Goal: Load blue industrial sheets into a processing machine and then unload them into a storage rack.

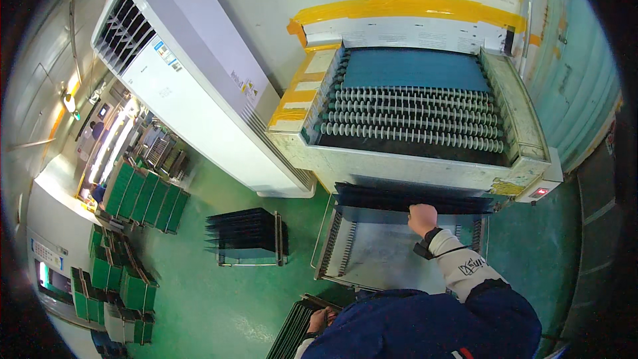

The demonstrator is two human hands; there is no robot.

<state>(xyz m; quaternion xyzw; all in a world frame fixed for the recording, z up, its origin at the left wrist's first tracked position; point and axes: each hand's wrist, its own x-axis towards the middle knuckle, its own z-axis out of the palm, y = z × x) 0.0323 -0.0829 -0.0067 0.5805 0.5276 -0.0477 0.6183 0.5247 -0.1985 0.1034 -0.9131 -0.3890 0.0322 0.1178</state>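
Observation:
My right hand [423, 218] is closed at the upper edge of a dark flat panel [372, 201], one of several that stand in a metal rack [392, 252] in front of the roller machine. Its fingertips are hidden behind my knuckles. Low in the view, my left hand [320, 320] rests with curled fingers at the top of another rack of dark green-edged panels [292, 332]. My jacket covers part of that hand and rack, so what the fingers grip is hidden.
The roller machine [412, 119] stands ahead, with a blue sheet [415, 68] at the back of its rollers. To the left are a tall white air conditioner [193, 93] and a rack of dark panels [246, 233] on the green floor. Farther left stand several racks of green panels [146, 199].

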